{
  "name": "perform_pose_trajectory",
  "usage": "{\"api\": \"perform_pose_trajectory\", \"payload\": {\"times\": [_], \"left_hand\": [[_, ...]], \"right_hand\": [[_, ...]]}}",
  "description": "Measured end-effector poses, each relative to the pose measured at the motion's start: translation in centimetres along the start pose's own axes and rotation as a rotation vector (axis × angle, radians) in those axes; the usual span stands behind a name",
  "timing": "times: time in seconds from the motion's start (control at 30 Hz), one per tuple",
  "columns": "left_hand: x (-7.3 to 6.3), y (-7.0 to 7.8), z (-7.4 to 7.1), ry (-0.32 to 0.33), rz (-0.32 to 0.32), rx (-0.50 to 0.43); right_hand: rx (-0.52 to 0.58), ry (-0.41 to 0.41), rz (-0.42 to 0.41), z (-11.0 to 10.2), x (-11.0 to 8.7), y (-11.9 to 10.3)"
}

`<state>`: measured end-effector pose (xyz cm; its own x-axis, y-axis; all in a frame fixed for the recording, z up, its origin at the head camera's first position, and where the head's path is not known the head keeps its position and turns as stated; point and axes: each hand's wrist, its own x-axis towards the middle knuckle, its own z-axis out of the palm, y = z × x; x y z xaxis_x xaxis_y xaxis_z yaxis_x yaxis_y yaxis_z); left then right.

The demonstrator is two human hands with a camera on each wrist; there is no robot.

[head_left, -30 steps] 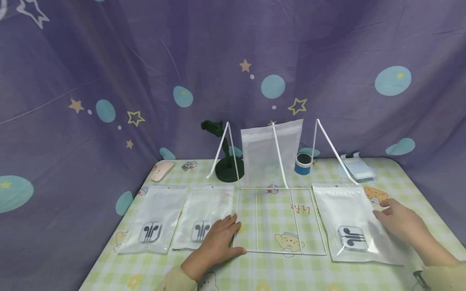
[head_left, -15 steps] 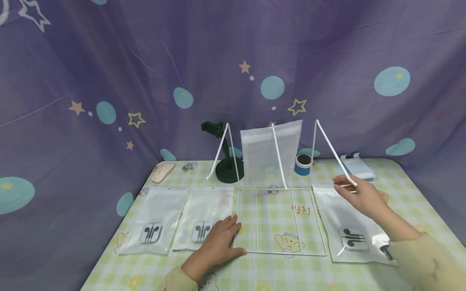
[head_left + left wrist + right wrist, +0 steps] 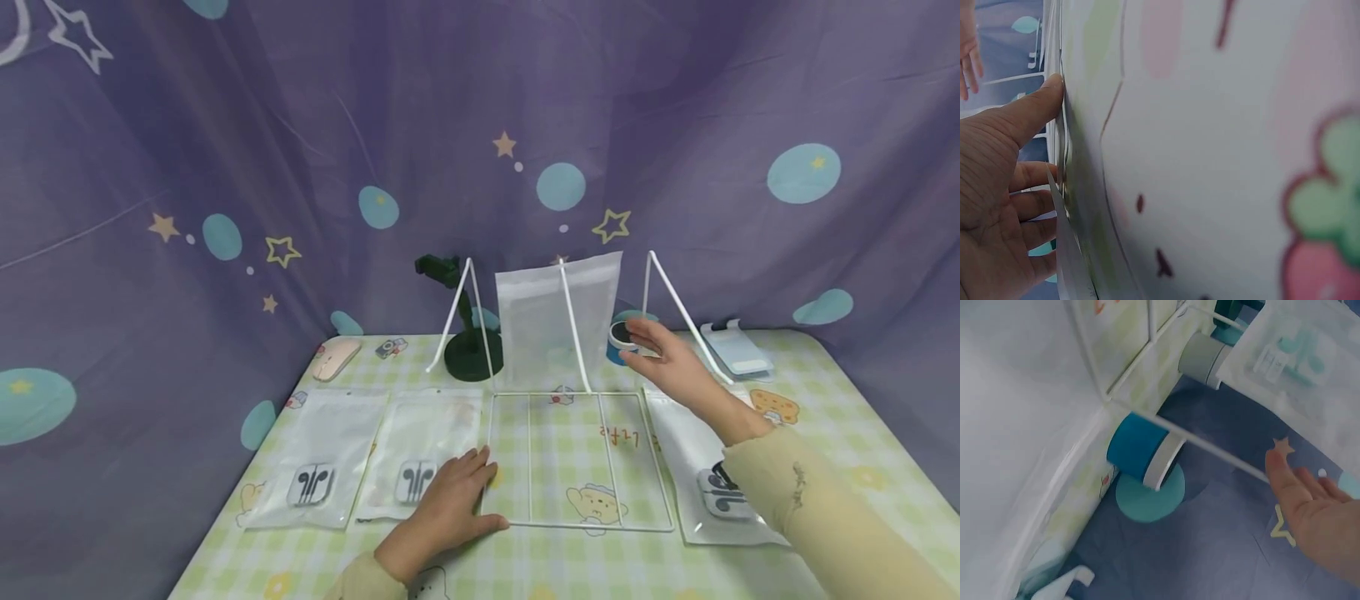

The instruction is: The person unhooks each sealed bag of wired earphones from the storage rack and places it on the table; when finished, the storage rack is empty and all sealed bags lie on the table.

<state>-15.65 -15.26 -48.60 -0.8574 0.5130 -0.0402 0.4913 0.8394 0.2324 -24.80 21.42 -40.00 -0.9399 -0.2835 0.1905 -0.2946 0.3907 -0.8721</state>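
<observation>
A white wire display rack (image 3: 577, 527) with three upright hooks stands mid-table. A frosted zip bag (image 3: 528, 333) hangs from its middle hook. My left hand (image 3: 448, 506) rests at the rack's front left corner, fingers extended, overlapping a flat zip bag (image 3: 442, 412) that holds earphones in a clear case (image 3: 415, 481). My right hand (image 3: 678, 372) is raised inside the right hook, holding nothing, fingers loosely extended toward the hanging bag. Beneath that forearm lies another zip bag (image 3: 678, 458) with earphones, partly covered by the sleeve.
At far left lies another earphone bag (image 3: 330, 425). Behind stand a pink mouse (image 3: 337, 358), a dark green phone stand (image 3: 472, 358), a blue jar (image 3: 617, 353) and a pale blue folding stand (image 3: 738, 350). The right wrist view shows a grey jar (image 3: 1197, 357) near the hanging bag.
My right hand has moved left and away from me, from beside the right earphone bag, past the right hook, to near the hanging bag. My left hand stays put.
</observation>
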Motion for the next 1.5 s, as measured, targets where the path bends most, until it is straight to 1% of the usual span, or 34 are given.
{"api": "perform_pose_trajectory", "payload": {"times": [0.2, 0.3, 0.37, 0.67, 0.9, 1.07, 1.2, 1.37, 1.5], "left_hand": [[0.2, 0.0, 0.0, -0.016, -0.012, 0.014], [0.2, 0.1, 0.0, -0.020, -0.016, 0.021], [0.3, 0.1, 0.0, -0.018, -0.016, 0.026], [0.4, 0.4, -0.2, -0.032, -0.025, 0.030], [0.4, 0.3, -0.2, -0.012, -0.009, 0.032], [0.3, 0.2, -0.2, -0.003, 0.006, 0.031], [0.2, 0.1, 0.0, 0.001, 0.005, 0.044], [0.1, 0.1, 0.1, 0.010, 0.006, 0.055], [0.1, 0.1, 0.0, 0.016, 0.014, 0.049]], "right_hand": [[0.044, -0.009, 0.020, 1.0, 1.4, -0.7], [0.082, -0.019, 0.047, 1.5, 2.0, -0.9], [0.101, -0.011, 0.058, 1.8, 2.3, -0.9], [0.171, 0.061, -0.011, 2.8, 3.0, -0.8], [0.083, 0.065, -0.026, 2.9, 2.5, -1.3], [0.067, 0.082, -0.035, 3.0, 1.9, -1.5], [0.039, 0.092, -0.026, 2.9, 1.4, -1.7], [0.058, 0.083, -0.012, 2.7, 0.4, -2.0], [0.074, 0.093, -0.037, 2.5, -0.6, -2.0]]}}
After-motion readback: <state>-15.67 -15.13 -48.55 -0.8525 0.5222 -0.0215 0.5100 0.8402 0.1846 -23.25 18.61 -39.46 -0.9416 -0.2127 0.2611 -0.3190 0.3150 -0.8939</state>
